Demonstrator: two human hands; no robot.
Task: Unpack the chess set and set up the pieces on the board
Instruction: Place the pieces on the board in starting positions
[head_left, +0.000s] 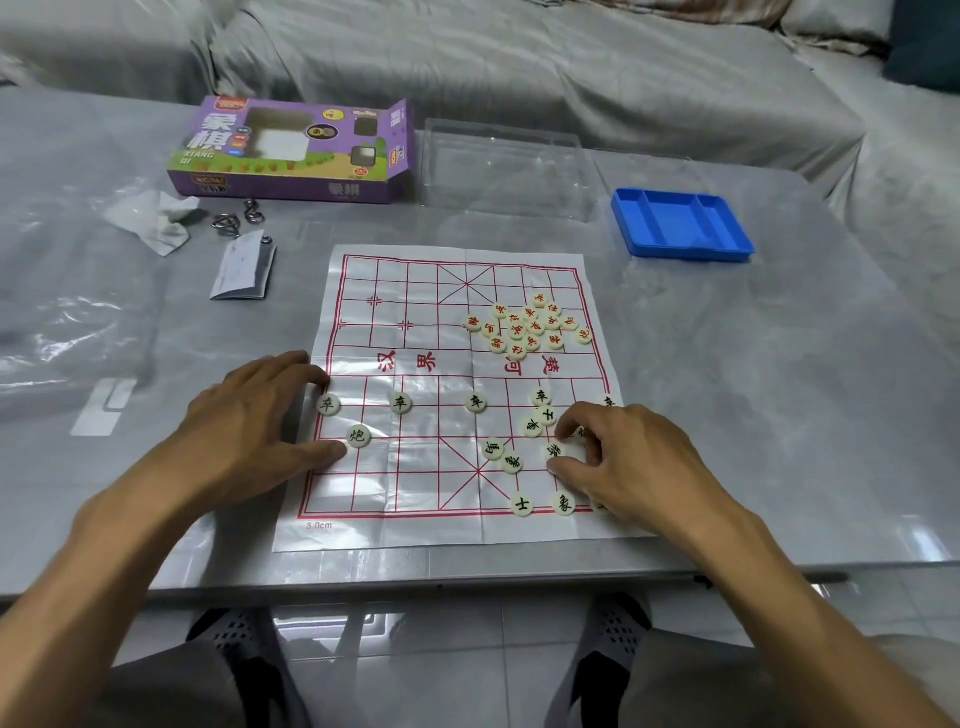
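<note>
Pinching a black-lettered piece (555, 451) near the board's (415, 483) near right corner, the right hand (623, 457) curls while the left hand (260, 415) lies flat and relaxed on its left edge.

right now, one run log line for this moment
stage: black pieces partly placed | left hand: flat on board edge | right hand: fingers on black piece | red pieces: heaped, unplaced

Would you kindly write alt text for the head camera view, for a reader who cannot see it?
A person's left hand rests on the left edge of a paper xiangqi board while the right hand fingers a black-lettered piece. Red-lettered pieces lie heaped on the far half; a purple box and blue tray sit beyond.
</note>
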